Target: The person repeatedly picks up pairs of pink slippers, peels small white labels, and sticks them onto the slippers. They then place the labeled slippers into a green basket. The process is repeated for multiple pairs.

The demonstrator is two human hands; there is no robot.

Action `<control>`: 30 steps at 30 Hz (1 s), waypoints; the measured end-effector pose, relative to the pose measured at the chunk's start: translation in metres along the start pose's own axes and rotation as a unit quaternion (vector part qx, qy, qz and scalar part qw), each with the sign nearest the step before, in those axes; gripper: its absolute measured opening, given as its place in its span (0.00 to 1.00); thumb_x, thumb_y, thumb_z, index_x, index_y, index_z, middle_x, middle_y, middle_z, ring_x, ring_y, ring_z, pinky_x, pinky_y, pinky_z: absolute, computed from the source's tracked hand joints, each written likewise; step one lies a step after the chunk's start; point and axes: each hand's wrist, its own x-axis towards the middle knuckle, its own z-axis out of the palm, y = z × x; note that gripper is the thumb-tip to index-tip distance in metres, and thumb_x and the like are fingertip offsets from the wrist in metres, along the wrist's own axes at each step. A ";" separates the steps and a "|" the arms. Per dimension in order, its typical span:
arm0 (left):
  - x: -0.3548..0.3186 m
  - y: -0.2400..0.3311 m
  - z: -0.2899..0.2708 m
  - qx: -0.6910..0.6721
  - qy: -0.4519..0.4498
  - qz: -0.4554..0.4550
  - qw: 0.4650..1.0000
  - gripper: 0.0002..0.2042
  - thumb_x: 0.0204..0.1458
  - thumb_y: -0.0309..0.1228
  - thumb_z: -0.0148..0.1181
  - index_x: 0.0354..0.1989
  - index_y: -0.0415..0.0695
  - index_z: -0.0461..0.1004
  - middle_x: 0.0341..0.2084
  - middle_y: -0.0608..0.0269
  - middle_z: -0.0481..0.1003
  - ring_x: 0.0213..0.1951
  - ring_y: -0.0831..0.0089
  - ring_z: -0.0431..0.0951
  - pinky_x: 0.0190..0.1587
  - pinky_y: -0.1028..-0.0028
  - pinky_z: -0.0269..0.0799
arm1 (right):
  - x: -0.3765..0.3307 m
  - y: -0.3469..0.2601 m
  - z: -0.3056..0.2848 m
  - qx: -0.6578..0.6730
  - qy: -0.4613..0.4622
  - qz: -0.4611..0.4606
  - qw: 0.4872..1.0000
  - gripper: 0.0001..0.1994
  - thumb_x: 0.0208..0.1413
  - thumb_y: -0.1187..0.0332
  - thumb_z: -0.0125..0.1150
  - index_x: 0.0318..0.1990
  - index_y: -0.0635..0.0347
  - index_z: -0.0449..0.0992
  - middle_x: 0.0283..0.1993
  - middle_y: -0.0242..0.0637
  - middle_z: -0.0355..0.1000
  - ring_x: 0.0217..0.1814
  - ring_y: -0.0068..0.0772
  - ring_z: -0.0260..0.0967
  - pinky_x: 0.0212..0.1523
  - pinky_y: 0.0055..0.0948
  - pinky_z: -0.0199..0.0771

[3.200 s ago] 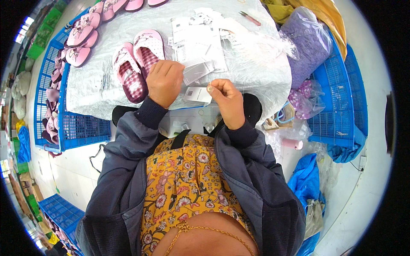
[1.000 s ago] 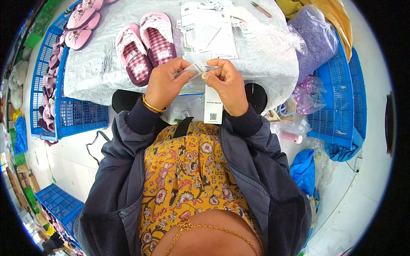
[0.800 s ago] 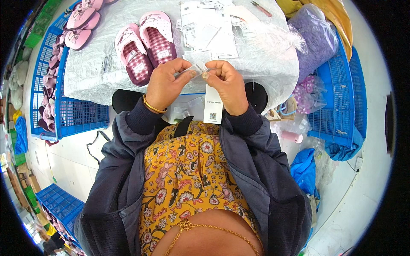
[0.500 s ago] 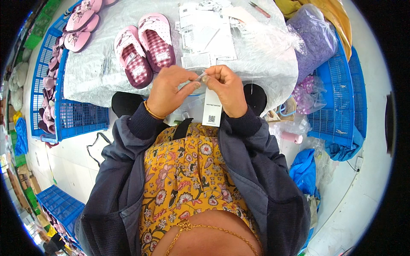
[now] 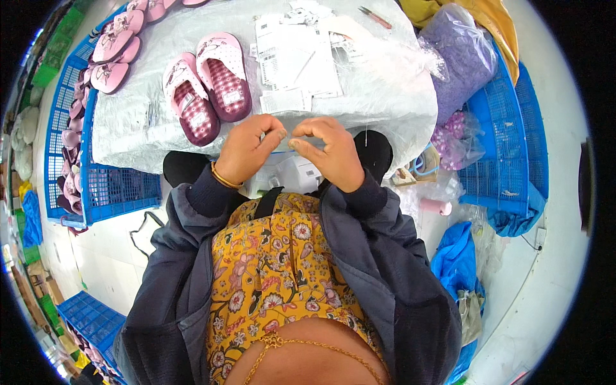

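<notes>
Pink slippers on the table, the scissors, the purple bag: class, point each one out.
pink slippers (image 5: 206,96), head view, on the checked upper strap.
scissors (image 5: 375,17), head view, mid-handle.
purple bag (image 5: 459,61), head view, bulging middle.

The left hand (image 5: 247,151) and the right hand (image 5: 330,154) meet fingertip to fingertip just below the table (image 5: 385,96) edge, pinching something too small to make out. On the plastic-covered table a pair of pink slippers (image 5: 205,86) lies beside a stack of paper tags (image 5: 295,61). More slippers fill the blue crate (image 5: 70,154) on the left.
</notes>
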 end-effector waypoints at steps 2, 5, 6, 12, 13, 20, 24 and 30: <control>0.003 -0.001 0.002 0.011 0.001 0.056 0.998 0.07 0.59 0.29 0.56 0.35 0.37 0.74 0.26 0.65 0.72 0.30 0.78 0.69 0.34 0.75 0.67 | 0.000 -0.017 0.000 0.081 0.013 0.073 0.994 0.08 0.54 0.69 0.66 0.38 0.63 0.77 0.35 0.39 0.77 0.36 0.29 0.76 0.38 0.29 0.74; 0.005 0.002 0.006 -0.010 -0.005 0.031 0.999 0.07 0.57 0.29 0.57 0.34 0.37 0.74 0.27 0.55 0.74 0.30 0.63 0.73 0.35 0.69 0.69 | -0.002 -0.017 0.003 0.165 -0.013 0.183 0.969 0.10 0.55 0.70 0.66 0.41 0.64 0.76 0.34 0.38 0.77 0.35 0.25 0.74 0.38 0.27 0.73; 0.004 0.003 0.007 -0.013 0.000 0.024 1.000 0.07 0.56 0.30 0.57 0.33 0.38 0.74 0.28 0.52 0.74 0.31 0.58 0.75 0.35 0.67 0.70 | -0.003 -0.016 0.003 0.174 -0.016 0.205 0.963 0.10 0.55 0.70 0.65 0.42 0.64 0.75 0.34 0.39 0.77 0.35 0.25 0.73 0.38 0.26 0.73; 0.037 0.019 -0.016 0.038 0.039 0.028 0.998 0.07 0.54 0.30 0.60 0.35 0.38 0.75 0.29 0.55 0.76 0.33 0.62 0.77 0.37 0.67 0.71 | -0.009 0.000 -0.001 0.149 -0.013 0.180 0.972 0.07 0.57 0.71 0.63 0.40 0.64 0.76 0.34 0.37 0.76 0.34 0.24 0.71 0.37 0.25 0.71; 0.052 0.008 -0.025 0.068 0.049 0.061 0.995 0.08 0.55 0.29 0.61 0.39 0.38 0.76 0.31 0.62 0.77 0.33 0.73 0.75 0.38 0.73 0.70 | -0.010 0.001 -0.002 0.163 -0.018 0.177 0.971 0.07 0.57 0.71 0.63 0.40 0.64 0.76 0.34 0.37 0.75 0.34 0.24 0.71 0.37 0.25 0.71; 0.180 -0.014 -0.058 0.260 0.061 0.152 0.952 0.11 0.51 0.32 0.61 0.41 0.42 0.78 0.34 0.57 0.77 0.38 0.61 0.77 0.43 0.66 0.72 | -0.010 0.009 -0.006 0.148 -0.003 0.133 0.980 0.05 0.55 0.73 0.64 0.38 0.61 0.77 0.34 0.35 0.70 0.34 0.28 0.68 0.37 0.26 0.70; 0.249 -0.042 -0.052 0.323 0.030 0.122 0.938 0.14 0.49 0.36 0.63 0.43 0.44 0.79 0.35 0.56 0.78 0.40 0.59 0.77 0.45 0.63 0.72 | -0.016 0.013 -0.013 0.164 0.009 0.146 0.976 0.05 0.55 0.74 0.64 0.37 0.62 0.77 0.34 0.35 0.70 0.32 0.27 0.68 0.37 0.26 0.70; 0.301 -0.091 -0.038 0.440 -0.046 0.051 0.895 0.19 0.50 0.49 0.59 0.37 0.45 0.81 0.35 0.52 0.80 0.40 0.54 0.78 0.46 0.58 0.72 | -0.032 0.031 -0.025 0.145 0.047 0.154 0.976 0.04 0.56 0.72 0.65 0.37 0.62 0.78 0.33 0.35 0.71 0.32 0.24 0.68 0.36 0.24 0.70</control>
